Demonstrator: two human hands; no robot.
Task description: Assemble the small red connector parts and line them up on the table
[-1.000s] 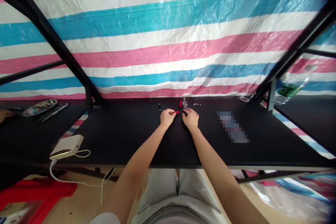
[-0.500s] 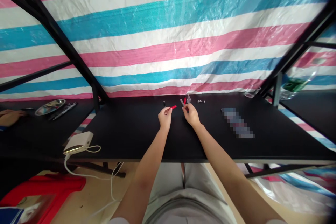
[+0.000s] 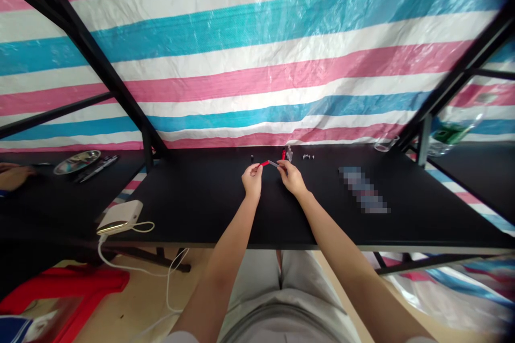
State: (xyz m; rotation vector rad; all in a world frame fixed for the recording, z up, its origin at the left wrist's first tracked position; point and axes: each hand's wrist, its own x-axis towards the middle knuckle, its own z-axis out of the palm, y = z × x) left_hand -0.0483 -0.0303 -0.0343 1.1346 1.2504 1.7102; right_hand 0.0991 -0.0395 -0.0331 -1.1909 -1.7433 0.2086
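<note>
Red tube (image 3: 264,163) is pinched between the thumb and fingers of the left hand (image 3: 252,180), over the middle of the black surface (image 3: 225,209); the right hand (image 3: 290,178) has its grip pressed together on a slim grey-clear rod (image 3: 273,163), whose tip lies just beside the red tube's end; near the surface's left corner lies a white power bank (image 3: 119,217), its white cable (image 3: 139,226) looping beside it; right of the hands lies a pixelated flat item (image 3: 364,189), too blurred to tell; along the far edge sit a small black piece (image 3: 252,158), a cluster of small red and clear parts (image 3: 286,154) and tiny metal parts (image 3: 308,156); by the far right corner stands a clear glass (image 3: 385,144); on a separate surface to the left, a metal tray (image 3: 76,162) and pens (image 3: 98,168) lie near another person's hand (image 3: 14,177).
</note>
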